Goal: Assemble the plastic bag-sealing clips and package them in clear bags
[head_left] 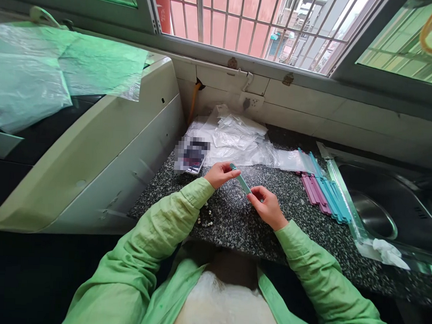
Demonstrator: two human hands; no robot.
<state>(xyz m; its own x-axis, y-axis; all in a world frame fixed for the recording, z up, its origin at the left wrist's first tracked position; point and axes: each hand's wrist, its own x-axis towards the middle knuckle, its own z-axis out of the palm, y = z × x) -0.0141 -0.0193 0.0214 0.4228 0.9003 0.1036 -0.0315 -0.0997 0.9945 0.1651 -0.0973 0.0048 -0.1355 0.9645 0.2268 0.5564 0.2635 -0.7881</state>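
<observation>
My left hand (219,174) and my right hand (267,206) hold a teal bag-sealing stick (241,181) between them, one hand at each end, above the speckled granite counter (242,225). A clear plastic bag looks clamped in the stick, but it is hard to make out. Both sleeves are light green. To the right lies a pile of pink and blue sealing sticks (324,193). Behind my hands sits a heap of clear plastic bags (234,141).
A blurred small packet (191,154) lies at the counter's back left. A steel sink (385,212) with a crumpled white tissue (389,251) is on the right. A white appliance (105,147) draped with plastic sheet stands at left. A barred window runs along the back.
</observation>
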